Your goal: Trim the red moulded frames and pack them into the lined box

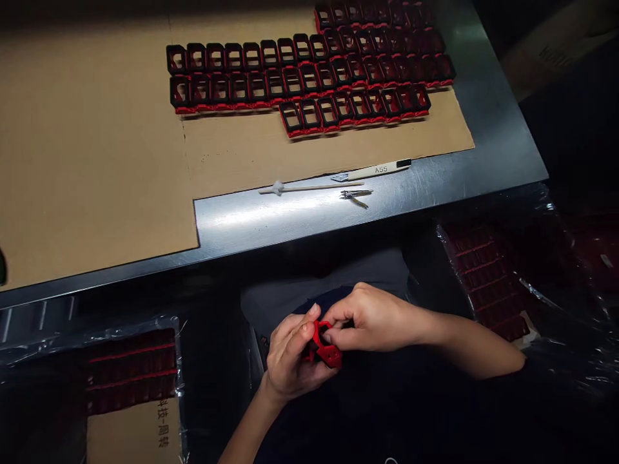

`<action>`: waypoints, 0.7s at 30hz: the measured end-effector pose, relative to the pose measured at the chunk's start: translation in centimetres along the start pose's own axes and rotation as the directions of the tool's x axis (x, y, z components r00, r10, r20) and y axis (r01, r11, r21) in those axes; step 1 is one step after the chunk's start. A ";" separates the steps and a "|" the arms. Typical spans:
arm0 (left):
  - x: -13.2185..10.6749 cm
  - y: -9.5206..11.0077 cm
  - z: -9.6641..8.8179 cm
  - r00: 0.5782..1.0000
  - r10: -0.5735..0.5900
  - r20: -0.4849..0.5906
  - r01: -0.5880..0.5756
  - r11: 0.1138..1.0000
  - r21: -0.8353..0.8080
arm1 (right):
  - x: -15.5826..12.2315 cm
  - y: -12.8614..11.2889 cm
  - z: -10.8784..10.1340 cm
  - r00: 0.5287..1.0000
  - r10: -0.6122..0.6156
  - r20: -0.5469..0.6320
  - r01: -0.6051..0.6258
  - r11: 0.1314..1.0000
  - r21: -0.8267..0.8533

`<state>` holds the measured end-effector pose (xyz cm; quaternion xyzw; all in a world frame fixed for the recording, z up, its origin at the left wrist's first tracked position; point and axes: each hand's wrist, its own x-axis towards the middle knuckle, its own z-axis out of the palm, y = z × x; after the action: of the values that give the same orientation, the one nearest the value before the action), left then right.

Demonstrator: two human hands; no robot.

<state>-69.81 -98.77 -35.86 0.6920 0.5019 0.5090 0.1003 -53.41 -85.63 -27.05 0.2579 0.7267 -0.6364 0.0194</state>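
Holding: The left hand (294, 354) and the right hand (372, 319) both closed narrowly on a red plastic frame (326, 351), pinching it from either side.
Frame: It sat between the hands, tilted, above the person's lap and below the front edge of the counter, with part of it hidden by the fingers.
Left hand: It rose from the lower middle of the view and cupped the frame's near side, with its fingers upright against the red plastic.
Right hand: It reached in from the right, with its fingertips pressed into the frame's upper part.
Lap: Grey fabric (314, 290) showed just behind the hands.
Counter: A steel counter (367, 216) stretched across the upper view, well apart from the hands, and a brown cardboard sheet (97, 161) covered much of it.
Rows: Black-and-red frames (309, 84) lay side by side in tight rows on the cardboard.
Tools: A white tool marked AS5 (380, 169), a thin stick with a white lump (309, 188) and small metal tweezers (355, 196) lay close together along the cardboard's edge.
Stacks: Plastic-wrapped red parts sat below the counter on both sides, one batch (130, 374) at left and another (483, 277) at right.
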 end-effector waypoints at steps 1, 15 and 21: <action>0.0 0.0 0.0 1.000 -0.001 0.001 0.001 1.000 -0.008 | 0.0 0.0 -0.1 1.000 -0.015 0.010 0.015 1.000 -0.012; -1.9 0.0 1.3 0.968 -0.247 -0.052 0.224 0.934 -0.277 | -0.2 0.6 1.4 0.984 0.162 -0.071 -0.149 0.977 0.153; -1.6 1.0 1.5 0.871 -0.486 0.067 0.442 0.718 -0.537 | 0.2 1.0 2.2 0.972 0.141 -0.189 -0.107 0.978 0.179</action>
<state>-67.98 -99.97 -36.85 0.4669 0.5000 0.6139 0.3939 -53.86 -87.51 -28.40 0.3664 0.6514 -0.6635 -0.0357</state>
